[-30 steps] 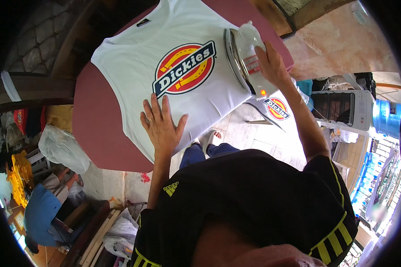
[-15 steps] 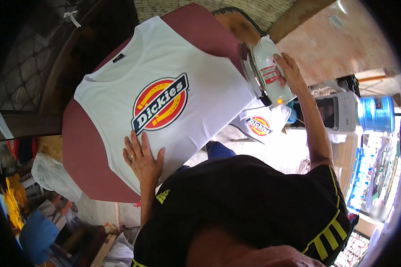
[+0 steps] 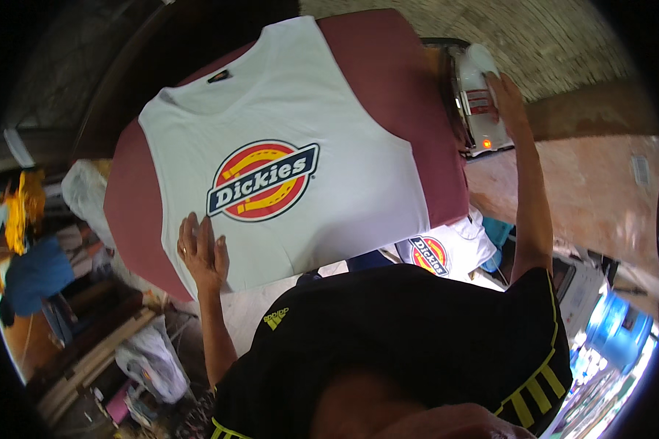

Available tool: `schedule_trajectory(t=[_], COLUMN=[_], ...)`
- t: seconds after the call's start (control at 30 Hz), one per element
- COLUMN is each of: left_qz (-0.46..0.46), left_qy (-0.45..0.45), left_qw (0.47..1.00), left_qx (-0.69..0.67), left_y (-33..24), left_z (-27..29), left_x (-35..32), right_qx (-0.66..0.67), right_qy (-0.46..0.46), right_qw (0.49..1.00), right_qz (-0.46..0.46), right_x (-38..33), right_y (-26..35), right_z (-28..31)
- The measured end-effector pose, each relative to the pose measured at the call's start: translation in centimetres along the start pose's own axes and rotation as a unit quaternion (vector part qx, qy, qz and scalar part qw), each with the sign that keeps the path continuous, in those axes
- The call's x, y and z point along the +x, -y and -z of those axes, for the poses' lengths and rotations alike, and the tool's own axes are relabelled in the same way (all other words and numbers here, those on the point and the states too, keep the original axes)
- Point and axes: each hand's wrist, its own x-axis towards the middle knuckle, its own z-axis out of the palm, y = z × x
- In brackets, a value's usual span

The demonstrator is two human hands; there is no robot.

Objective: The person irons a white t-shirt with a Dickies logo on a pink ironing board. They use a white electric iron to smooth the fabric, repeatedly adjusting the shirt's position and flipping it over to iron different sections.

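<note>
A white sleeveless shirt (image 3: 359, 175) with a round red, yellow and navy print lies spread over a maroon padded ironing board (image 3: 388, 58). My left hand (image 3: 205, 252) is at the shirt's lower left part, below the print, its fingers apart and slightly bent; it holds nothing. At the board's right end, beyond the shirt, my right hand (image 3: 509, 102) grips a white iron (image 3: 482, 106). Its metal soleplate edge faces left and an orange light glows on it. Whether the soleplate touches anything there is hidden.
Another white printed garment (image 3: 447, 249) hangs below the board's near right side. A blue water jug (image 3: 619, 329) stands at the lower right. Clear plastic bags (image 3: 154, 358) and wooden pieces (image 3: 102, 351) lie at lower left. A pinkish panel (image 3: 571, 183) is at right.
The iron has moved off the shirt's hem to the board's far right end, still in my right hand. My left fingers have bent a little. The whole view has turned.
</note>
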Motion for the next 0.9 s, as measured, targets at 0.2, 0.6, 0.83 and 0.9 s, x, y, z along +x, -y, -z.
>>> schedule_trajectory(t=[0.2,0.6,0.83,0.9], left_qz=[0.066,0.268,0.331,0.338], left_qy=[-0.066,-0.164,-0.038,-0.048], left_qw=[0.996,0.947,0.927,0.899], left_qx=[-0.003,-0.059,-0.175,-0.275], left_y=[-0.9,3.5,6.3,6.1], left_z=[0.1,1.7,3.5,3.6], left_x=[0.0,-4.9,-6.5,-6.2], right_qx=[-0.151,-0.252,-0.153,-0.111], right_qy=[-0.077,-0.061,-0.005,0.024], right_qw=[0.973,0.923,0.974,0.984], right_qz=[0.155,0.285,0.165,0.140], right_x=[1.8,-23.0,-23.3,-21.7], right_y=[-1.4,-5.3,-7.4,-9.5], right_z=[0.3,-9.5,-10.0,-9.2])
